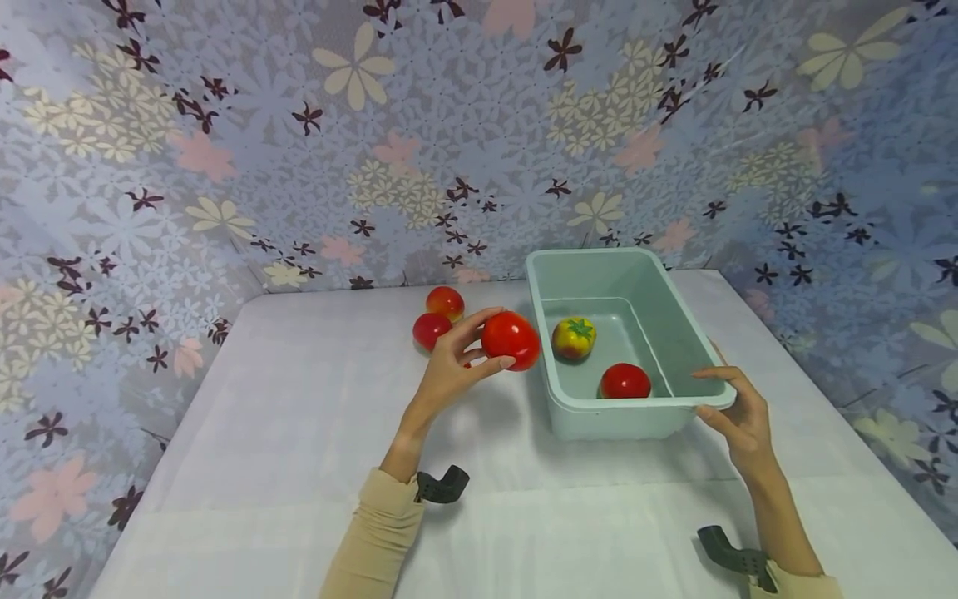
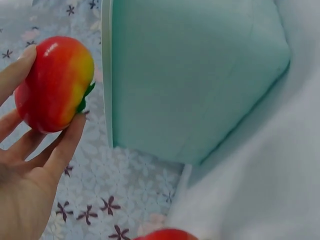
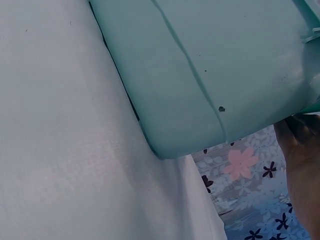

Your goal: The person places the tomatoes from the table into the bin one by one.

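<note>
Red fruit [image 1: 511,340], gripped by L hand [image 1: 451,368], hangs just L of green bin [image 1: 621,422] w/ 2 other fruits [image 1: 574,340] inside; I see R hand [image 1: 741,420] gripping bin's near R corner.

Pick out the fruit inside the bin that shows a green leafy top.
The mostly yellow fruit, farther back; the red fruit sharing the bin shows no green.

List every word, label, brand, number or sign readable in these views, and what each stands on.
There are none: no lettering shows on the pale green bin, the red fruit in the left hand, or the black wrist mounts. The backdrop carries only a flower pattern.
</note>
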A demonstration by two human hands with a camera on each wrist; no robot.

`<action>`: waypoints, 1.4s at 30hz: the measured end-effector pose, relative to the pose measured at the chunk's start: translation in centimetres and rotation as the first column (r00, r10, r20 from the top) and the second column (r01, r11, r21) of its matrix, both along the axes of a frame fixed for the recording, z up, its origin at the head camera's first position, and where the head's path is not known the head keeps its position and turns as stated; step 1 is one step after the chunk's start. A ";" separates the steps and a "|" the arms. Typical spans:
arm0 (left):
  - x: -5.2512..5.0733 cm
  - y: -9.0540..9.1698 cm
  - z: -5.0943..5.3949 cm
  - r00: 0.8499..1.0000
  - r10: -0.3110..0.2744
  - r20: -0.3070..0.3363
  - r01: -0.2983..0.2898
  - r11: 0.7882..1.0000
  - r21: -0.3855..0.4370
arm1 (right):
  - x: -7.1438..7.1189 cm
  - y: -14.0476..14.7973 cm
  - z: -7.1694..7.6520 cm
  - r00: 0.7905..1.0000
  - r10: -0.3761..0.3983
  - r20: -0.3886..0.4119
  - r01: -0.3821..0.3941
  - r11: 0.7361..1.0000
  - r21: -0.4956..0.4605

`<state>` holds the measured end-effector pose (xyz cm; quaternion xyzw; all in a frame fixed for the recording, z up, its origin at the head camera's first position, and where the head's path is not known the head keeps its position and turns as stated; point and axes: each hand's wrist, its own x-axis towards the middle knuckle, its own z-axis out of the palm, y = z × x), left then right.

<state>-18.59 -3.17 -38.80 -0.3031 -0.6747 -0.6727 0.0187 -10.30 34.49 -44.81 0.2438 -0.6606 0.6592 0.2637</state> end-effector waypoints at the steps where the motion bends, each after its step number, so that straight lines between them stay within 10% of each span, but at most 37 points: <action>1: 0.1 0.3 0.1 1.000 0.004 -0.007 -0.004 1.000 -0.001 | 0.0 0.0 -0.1 1.000 0.002 -0.001 -0.002 1.000 0.000; 27: 0.4 6.0 0.7 0.982 0.006 -0.191 -0.015 0.999 -0.043 | 0.1 0.1 -0.1 1.000 0.009 -0.004 -0.009 1.000 -0.002; 42: 0.1 4.9 -0.1 0.959 0.003 -0.284 -0.036 0.993 -0.111 | -0.1 0.1 -0.2 1.000 -0.002 -0.004 0.002 1.000 0.005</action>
